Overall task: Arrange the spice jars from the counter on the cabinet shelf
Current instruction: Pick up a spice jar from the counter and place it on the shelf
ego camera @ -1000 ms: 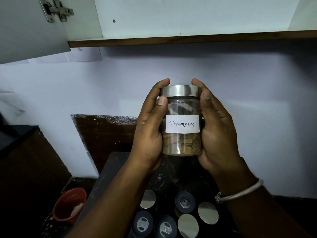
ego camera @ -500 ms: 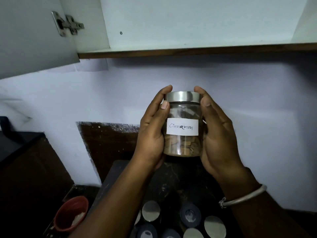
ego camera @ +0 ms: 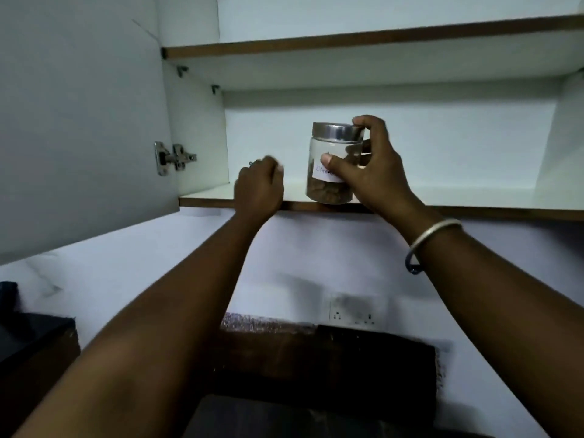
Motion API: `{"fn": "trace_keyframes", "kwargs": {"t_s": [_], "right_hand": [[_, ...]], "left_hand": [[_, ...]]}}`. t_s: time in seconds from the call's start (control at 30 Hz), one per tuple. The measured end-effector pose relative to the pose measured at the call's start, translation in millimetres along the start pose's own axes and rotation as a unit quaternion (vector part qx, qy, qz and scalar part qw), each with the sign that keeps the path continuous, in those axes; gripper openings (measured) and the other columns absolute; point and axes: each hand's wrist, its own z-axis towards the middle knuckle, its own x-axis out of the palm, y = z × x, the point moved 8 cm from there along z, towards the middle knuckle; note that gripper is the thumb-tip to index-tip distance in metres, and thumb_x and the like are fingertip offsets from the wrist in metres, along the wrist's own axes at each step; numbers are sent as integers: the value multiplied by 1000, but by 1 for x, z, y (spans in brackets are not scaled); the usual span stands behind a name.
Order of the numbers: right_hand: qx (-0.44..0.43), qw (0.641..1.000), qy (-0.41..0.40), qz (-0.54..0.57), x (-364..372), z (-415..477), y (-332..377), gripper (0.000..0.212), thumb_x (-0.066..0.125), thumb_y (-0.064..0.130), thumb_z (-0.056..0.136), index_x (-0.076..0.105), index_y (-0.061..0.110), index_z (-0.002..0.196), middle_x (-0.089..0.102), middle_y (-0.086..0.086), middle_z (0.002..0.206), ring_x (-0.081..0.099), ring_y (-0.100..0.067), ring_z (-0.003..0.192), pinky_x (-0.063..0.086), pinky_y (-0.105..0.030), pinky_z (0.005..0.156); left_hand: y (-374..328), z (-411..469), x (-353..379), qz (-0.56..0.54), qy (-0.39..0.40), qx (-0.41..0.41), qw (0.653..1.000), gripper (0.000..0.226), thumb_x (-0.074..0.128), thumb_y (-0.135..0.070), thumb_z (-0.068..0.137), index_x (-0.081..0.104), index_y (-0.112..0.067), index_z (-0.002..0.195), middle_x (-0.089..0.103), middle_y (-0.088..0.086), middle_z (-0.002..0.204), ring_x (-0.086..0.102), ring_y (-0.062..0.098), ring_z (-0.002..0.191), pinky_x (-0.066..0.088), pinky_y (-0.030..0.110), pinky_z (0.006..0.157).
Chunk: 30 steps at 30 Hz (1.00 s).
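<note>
A clear cinnamon jar (ego camera: 328, 191) with a steel lid and a white label stands at the front edge of the lower cabinet shelf (ego camera: 474, 197). My right hand (ego camera: 369, 169) grips it from the right, thumb across the label and a finger on the lid. My left hand (ego camera: 259, 188) is curled into a loose fist at the shelf's front edge, left of the jar and apart from it, holding nothing. The other jars on the counter are out of view.
The cabinet door (ego camera: 79, 121) stands open at the left, with a metal hinge (ego camera: 173, 158). A second shelf (ego camera: 379, 37) sits above. Below are the white wall, a wall socket (ego camera: 354, 311) and a dark counter (ego camera: 316, 368).
The jar went from both hands at chest height up onto the lower shelf. My left hand let go and moved left to the shelf edge. The view tilted up, losing the counter jars.
</note>
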Motion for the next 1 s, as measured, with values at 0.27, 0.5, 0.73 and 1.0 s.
{"fn": "trace_keyframes", "kwargs": {"t_s": [0.27,0.5,0.73,1.0], "right_hand": [[72,982,131,-115,101,91,-99,63,76,32,89,38,13,136,58,-4,117,59,-25,100,44,-31,81],[54,943,258,-202,226,156,-117,51,70,36,93,30,15,116,55,-8,107,62,-29,90,54,-36,57],[-16,886,308,-345,303,190,-123,55,65,47,94,40,7,123,65,-20,118,55,-28,69,49,-33,61],[-41,891,335,-303,361,208,-127,50,68,45,94,38,8,109,61,-14,94,66,-33,59,58,-43,59]], "left_hand": [[55,11,27,223,-21,71,972,32,35,-29,81,60,-11,72,61,8,72,54,35,68,41,39,58],[61,11,18,138,-133,114,975,15,44,-21,73,56,-14,67,57,6,62,49,32,56,24,32,58],[61,0,17,107,-211,175,956,11,48,-20,72,51,-14,63,54,7,61,45,29,54,17,30,63],[57,-4,18,107,-257,205,938,14,49,-22,74,54,-15,63,53,5,59,42,27,52,21,32,58]]}}
